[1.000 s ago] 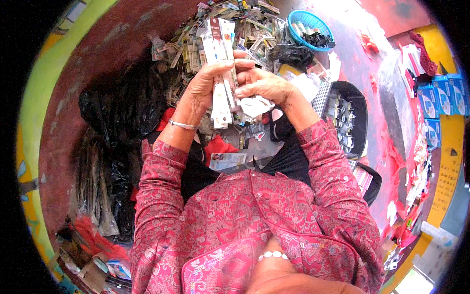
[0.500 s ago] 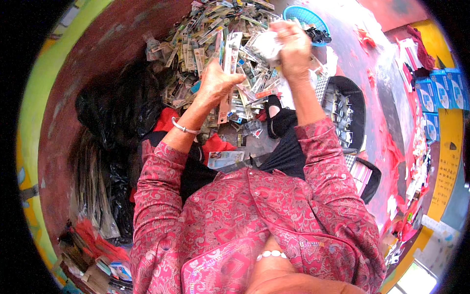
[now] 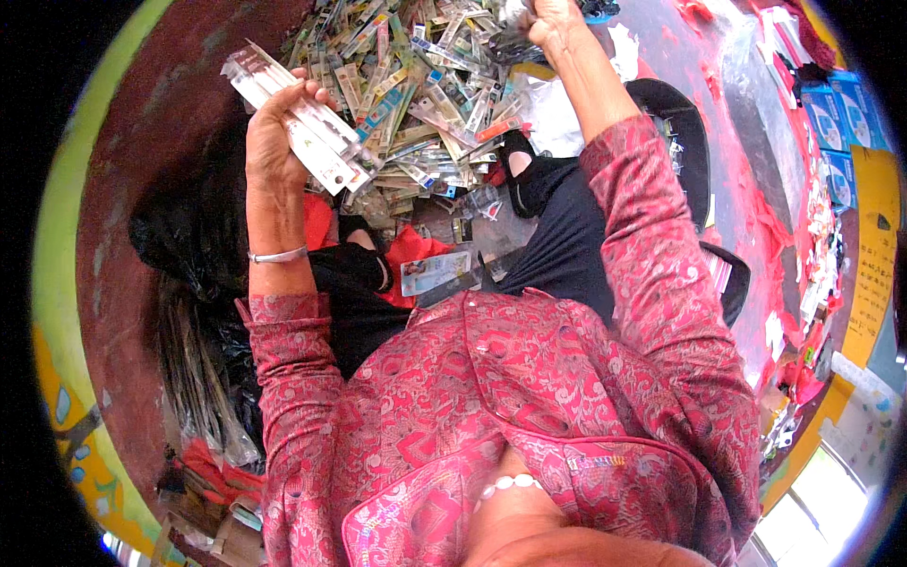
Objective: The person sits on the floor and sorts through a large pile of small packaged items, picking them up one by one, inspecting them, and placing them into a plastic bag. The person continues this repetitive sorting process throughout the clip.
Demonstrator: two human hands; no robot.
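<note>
My left hand (image 3: 281, 132) is closed round a small bundle of long, slim white packets (image 3: 316, 142), held tilted at the left of the pile. At the top edge, my right hand (image 3: 559, 21) is closed on a crumpled, clear-grey plastic bag (image 3: 516, 13), partly cut off by the picture's edge. Between the hands spreads a big heap of slim, clear-and-coloured packets (image 3: 406, 76). A white sheet (image 3: 553, 115) lies right of the heap, beyond my foot.
A black plastic bag (image 3: 194, 213) bulges on the left, above a bundle of long clear sleeves (image 3: 194, 369). Near my lap lie a red cloth (image 3: 416, 248) and a pale card (image 3: 435, 272). On the right are a black basket (image 3: 694, 142) and several blue boxes (image 3: 829, 123).
My left hand has swung left, away from the heap, with the packets now tilted over. The right hand has moved up to the top edge. The view has shifted too.
</note>
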